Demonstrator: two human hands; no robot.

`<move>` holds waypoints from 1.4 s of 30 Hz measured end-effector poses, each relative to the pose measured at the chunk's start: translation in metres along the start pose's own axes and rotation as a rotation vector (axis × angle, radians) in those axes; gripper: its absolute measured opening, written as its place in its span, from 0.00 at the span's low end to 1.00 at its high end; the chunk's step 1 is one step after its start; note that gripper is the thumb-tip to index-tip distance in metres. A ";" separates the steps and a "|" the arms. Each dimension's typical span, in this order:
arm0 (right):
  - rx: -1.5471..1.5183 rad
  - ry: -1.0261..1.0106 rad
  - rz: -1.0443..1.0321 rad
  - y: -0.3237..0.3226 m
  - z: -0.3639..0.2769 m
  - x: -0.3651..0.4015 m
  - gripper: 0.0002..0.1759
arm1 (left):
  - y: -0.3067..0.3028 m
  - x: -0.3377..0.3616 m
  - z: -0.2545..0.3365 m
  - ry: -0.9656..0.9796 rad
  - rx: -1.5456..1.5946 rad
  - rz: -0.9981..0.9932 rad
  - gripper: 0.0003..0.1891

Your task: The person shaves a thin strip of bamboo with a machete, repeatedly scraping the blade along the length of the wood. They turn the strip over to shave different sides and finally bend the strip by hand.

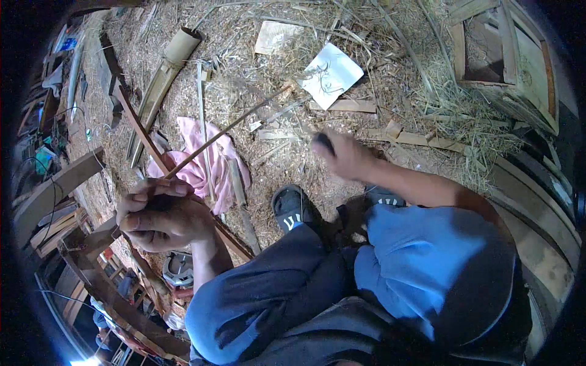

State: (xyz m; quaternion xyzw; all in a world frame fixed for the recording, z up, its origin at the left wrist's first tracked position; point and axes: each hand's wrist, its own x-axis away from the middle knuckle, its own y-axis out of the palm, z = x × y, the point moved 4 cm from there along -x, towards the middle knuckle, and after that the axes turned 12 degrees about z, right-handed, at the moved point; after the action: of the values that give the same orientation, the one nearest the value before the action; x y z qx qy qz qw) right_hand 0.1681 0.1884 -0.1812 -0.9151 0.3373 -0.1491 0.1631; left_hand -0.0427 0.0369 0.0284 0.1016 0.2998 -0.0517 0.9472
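Observation:
My left hand (163, 218) is raised at the left, its fingers pinched around the near end of a long thin wooden stick (229, 127). The stick slants up and away to the right, its far tip over the shavings. In front of my knees, my right hand (351, 157) is closed around a dark-handled tool (323, 144). Motion blurs the tool's front end, so I cannot make out its kind. Between the hands and a little beyond lies a crumpled pink cloth (229, 160). A white sheet (332, 74) with dark thin scraps on it lies past the right hand.
Wood shavings (262, 73) and loose strips cover the ground. A split bamboo piece (160, 85) lies at the upper left. A wooden frame box (510, 61) stands upper right, with curved boards (537, 213) below it. A power tool (178, 268) sits near my left forearm.

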 end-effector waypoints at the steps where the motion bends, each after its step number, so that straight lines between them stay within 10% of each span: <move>1: 0.203 0.209 -0.056 0.000 0.026 -0.014 0.26 | -0.006 -0.001 -0.002 0.014 -0.010 -0.057 0.22; 8: 0.001 0.028 -0.094 -0.019 0.012 -0.006 0.26 | 0.007 0.000 0.005 -0.077 0.098 -0.055 0.19; 11: 0.409 0.228 -0.193 -0.034 0.030 -0.022 0.24 | 0.003 -0.016 -0.007 0.081 -0.039 0.040 0.15; 14: 0.208 -0.200 0.036 -0.058 0.017 -0.039 0.25 | -0.008 -0.040 -0.009 -0.013 -0.063 0.088 0.15; 16: 0.390 0.136 -0.093 -0.093 -0.013 -0.037 0.22 | -0.027 -0.060 -0.017 -0.180 -0.071 0.233 0.14; 20: 0.574 -0.011 -0.082 -0.152 0.032 -0.050 0.20 | -0.030 -0.097 -0.017 -0.241 -0.106 0.367 0.13; 33: 0.650 -1.020 0.345 -0.209 -0.271 -0.125 0.19 | 0.069 -0.165 -0.034 -0.661 0.339 0.151 0.09; 42: 0.427 -0.665 0.293 -0.210 -0.241 -0.121 0.08 | 0.048 -0.150 -0.022 -0.719 0.350 -0.075 0.11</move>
State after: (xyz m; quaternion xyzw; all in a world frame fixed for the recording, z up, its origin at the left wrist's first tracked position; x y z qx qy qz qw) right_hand 0.1071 0.3723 0.1008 -0.8014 0.3541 0.1127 0.4687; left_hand -0.1691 0.0936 0.1053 0.2256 -0.0606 -0.1689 0.9576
